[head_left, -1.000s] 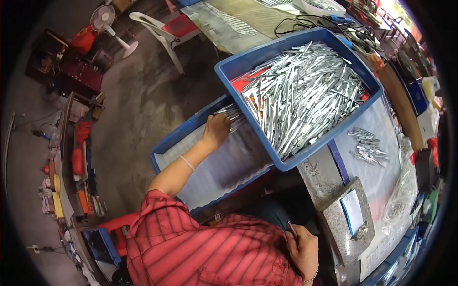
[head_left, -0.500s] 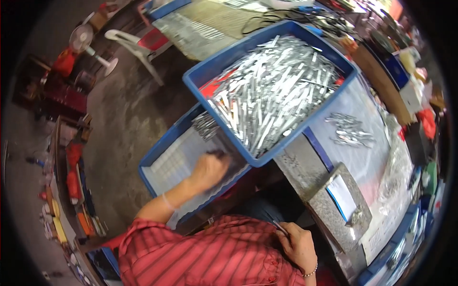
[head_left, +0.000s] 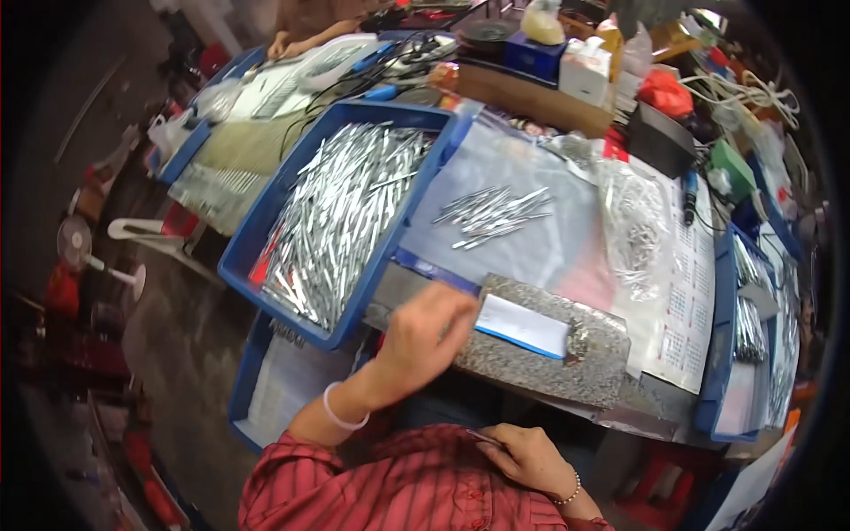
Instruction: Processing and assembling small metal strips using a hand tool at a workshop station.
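My left hand (head_left: 423, 334), a pale band on its wrist, is raised over the table's near edge, just left of a speckled stone block (head_left: 553, 350). Its fingers are curled and slightly smeared; whatever they may hold is hidden. Low in front of my striped shirt, my right hand (head_left: 531, 460) is closed on a slim metal tool (head_left: 482, 436), of which only a short end shows. A pale sheet with a blue edge (head_left: 522, 326) lies on the block. Beyond it, a loose heap of thin silvery metal pieces (head_left: 491, 215) rests on a clear plastic sheet (head_left: 540, 261).
A blue bin (head_left: 232, 257) full of similar silvery pieces stands to the left, partly above a lower blue tray (head_left: 243, 389). Right are a crumpled clear bag (head_left: 637, 226) and more blue trays (head_left: 717, 380). Another person's hand (head_left: 282, 46) is at the far left.
My view has swung right. My left hand has moved from over the lower blue tray to beside the stone block. My right hand stays near my body with the slim tool.
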